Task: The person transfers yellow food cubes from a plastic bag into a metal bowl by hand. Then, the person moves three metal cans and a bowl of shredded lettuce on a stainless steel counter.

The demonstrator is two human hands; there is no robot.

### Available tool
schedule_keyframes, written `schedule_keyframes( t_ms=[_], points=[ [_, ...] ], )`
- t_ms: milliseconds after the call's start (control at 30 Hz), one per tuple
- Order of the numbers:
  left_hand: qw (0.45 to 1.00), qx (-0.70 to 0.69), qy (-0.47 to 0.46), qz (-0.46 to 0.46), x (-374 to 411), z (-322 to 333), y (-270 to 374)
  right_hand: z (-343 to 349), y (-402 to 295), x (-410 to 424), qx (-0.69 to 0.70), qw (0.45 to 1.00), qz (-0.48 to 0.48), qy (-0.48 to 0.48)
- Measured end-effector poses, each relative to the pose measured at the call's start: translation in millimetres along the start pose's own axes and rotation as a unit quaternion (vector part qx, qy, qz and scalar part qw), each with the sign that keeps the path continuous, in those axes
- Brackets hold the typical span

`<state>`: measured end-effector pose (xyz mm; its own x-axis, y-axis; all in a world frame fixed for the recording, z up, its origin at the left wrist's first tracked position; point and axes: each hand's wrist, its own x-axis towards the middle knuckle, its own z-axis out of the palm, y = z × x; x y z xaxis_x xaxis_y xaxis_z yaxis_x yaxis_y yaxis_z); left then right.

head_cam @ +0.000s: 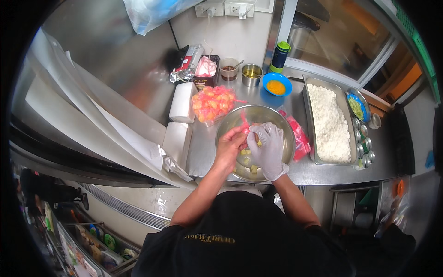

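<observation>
Over a wide steel mixing bowl [289, 145], my bare left hand [231, 145] pinches a piece of red plastic netting [244, 121]. My right hand [266, 145], in a clear disposable glove, grips the same netting beside my left fingertips; what lies between the fingers is partly hidden. Pale yellow cubes [246, 160] lie scattered in the bowl's bottom. Left of the bowl stands a filled red net bag [213, 104] of small orange-yellow pieces. Packets in pink and red plastic [298, 138] lie against the bowl's right side.
A deep steel pan [330, 124] of white powder stands right, beside several cans [363, 142]. Behind the bowl are a blue bowl [277, 85] with orange contents, a steel cup [252, 75], a plastic tub [228, 69] and a bottle [280, 57]. White boxes [177, 142] line the left.
</observation>
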<state>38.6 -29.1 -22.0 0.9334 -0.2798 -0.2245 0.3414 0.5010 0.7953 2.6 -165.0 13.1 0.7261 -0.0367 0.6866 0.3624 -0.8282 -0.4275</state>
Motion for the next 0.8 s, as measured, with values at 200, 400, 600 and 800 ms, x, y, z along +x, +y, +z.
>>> schedule_keyframes(
  t_ms=[200,400,600,800],
  points=[
    [0.862,0.447,-0.094,0.221,13.9,-20.6,29.8,-1.2,16.5,-2.1,0.405,0.866,0.283,-0.078],
    [0.952,0.087,-0.289,-0.049,13.5,-29.8,33.8,-20.8,26.9,5.8,0.527,0.77,0.286,-0.217],
    [0.989,0.012,-0.102,-0.104,16.9,-20.6,7.5,-11.2,23.4,-0.8,0.338,0.906,0.228,-0.113],
    [0.982,0.135,-0.106,0.082,18.3,-15.3,2.7,-7.5,19.5,0.1,0.251,0.942,0.208,-0.074]
  ],
)
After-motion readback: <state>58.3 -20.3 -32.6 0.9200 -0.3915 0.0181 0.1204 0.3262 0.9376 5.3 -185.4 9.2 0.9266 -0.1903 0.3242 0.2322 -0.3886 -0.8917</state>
